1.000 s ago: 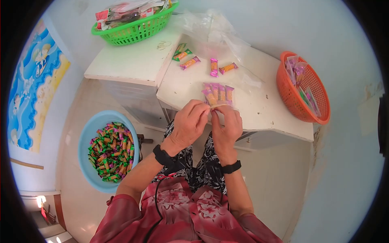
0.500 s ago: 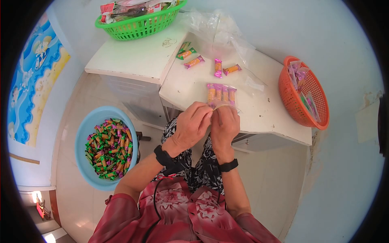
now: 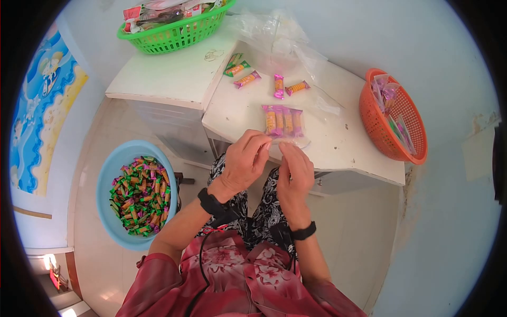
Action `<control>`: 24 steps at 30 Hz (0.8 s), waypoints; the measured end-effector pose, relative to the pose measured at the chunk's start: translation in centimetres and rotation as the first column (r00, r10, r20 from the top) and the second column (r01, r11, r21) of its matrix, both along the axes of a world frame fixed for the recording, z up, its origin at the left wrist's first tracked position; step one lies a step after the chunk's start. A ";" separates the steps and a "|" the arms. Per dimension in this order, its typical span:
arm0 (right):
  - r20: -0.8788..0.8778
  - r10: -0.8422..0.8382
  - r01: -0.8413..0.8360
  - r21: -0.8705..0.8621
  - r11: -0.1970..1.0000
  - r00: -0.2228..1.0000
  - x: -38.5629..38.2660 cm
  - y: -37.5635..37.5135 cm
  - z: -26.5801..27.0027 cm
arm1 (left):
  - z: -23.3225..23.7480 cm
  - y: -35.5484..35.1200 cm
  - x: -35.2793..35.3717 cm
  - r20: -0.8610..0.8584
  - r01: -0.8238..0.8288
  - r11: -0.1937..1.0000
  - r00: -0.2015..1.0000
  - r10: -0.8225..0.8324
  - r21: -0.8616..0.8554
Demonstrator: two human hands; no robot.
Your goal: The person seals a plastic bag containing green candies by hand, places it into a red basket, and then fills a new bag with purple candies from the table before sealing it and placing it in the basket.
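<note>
A clear plastic bag (image 3: 301, 141) lies on the white table with a row of several purple-wrapped snack rolls (image 3: 288, 121) inside. Its near edge hangs toward me. My left hand (image 3: 245, 162) is closed, thumb and forefinger pinching that edge at its left corner. My right hand (image 3: 296, 174) is beside it, its curled fingertips at the same edge; the exact grip is partly hidden. Beyond the bag lie loose purple-wrapped rolls, one upright (image 3: 279, 86) and one slanted (image 3: 297, 88), and a third roll (image 3: 247, 79) further left. Green-wrapped rolls (image 3: 236, 68) rest by the raised ledge.
A blue tub (image 3: 108, 211) full of green and purple rolls stands on the floor at left. An orange basket (image 3: 380, 132) with filled bags is at the table's right edge. A green basket (image 3: 179, 37) sits on the higher cabinet. Empty clear bags (image 3: 274, 34) lie against the wall.
My right hand has drawn back toward me and its fingers have left the middle of the bag's edge for a spot nearer my left hand. The rolls in the bag show more fully.
</note>
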State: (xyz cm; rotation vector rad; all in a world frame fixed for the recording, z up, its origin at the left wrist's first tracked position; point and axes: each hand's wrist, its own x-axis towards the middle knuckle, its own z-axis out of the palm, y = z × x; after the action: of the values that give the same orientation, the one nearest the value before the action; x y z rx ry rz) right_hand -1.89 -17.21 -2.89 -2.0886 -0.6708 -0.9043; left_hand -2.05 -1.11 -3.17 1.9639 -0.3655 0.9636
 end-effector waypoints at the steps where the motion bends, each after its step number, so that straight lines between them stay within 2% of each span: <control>1: 0.018 0.014 -0.013 -0.034 0.999 1.000 -0.3 -0.6 0.5 | 0.1 0.0 0.0 0.005 0.003 1.000 1.000 -0.003 0.002; 4: -0.036 -0.014 0.014 -0.001 1.000 0.999 -0.4 -2.4 2.8 | 0.1 0.2 0.0 -0.046 0.014 1.000 0.999 -0.013 0.012; 7: -0.015 -0.050 0.050 0.006 0.999 0.999 2.6 -4.2 4.2 | -0.3 0.4 0.2 -0.045 0.022 1.000 0.999 -0.023 -0.003; 11: -0.227 -0.017 0.002 -0.066 0.998 0.974 6.7 -5.0 6.6 | -0.4 0.6 0.2 -0.046 0.043 0.999 0.998 -0.044 -0.011; 15: -0.355 -0.093 -0.057 -0.390 0.919 0.930 10.8 -5.0 9.3 | -0.4 0.6 0.3 -0.046 0.047 0.999 0.998 -0.048 -0.018; 18: -0.269 0.044 -0.172 -0.473 0.864 0.962 14.9 -4.1 9.4 | -0.2 0.6 0.2 -0.061 0.056 0.998 0.996 -0.058 -0.026; 21: -0.268 0.032 -0.209 -0.666 0.716 0.963 17.5 -2.5 9.9 | 0.0 0.8 0.0 -0.071 0.075 0.997 0.995 -0.077 -0.023; 24: -0.308 0.000 -0.252 -0.777 0.577 0.951 20.2 -0.8 10.0 | 0.1 0.7 -0.1 -0.084 0.072 0.997 0.994 -0.073 -0.008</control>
State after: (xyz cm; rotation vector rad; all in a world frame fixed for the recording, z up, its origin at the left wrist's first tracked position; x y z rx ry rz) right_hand 18.30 -18.00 7.08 -2.8422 -1.2320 -0.1587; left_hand -2.10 -0.42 -3.10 1.9664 -0.3837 0.8323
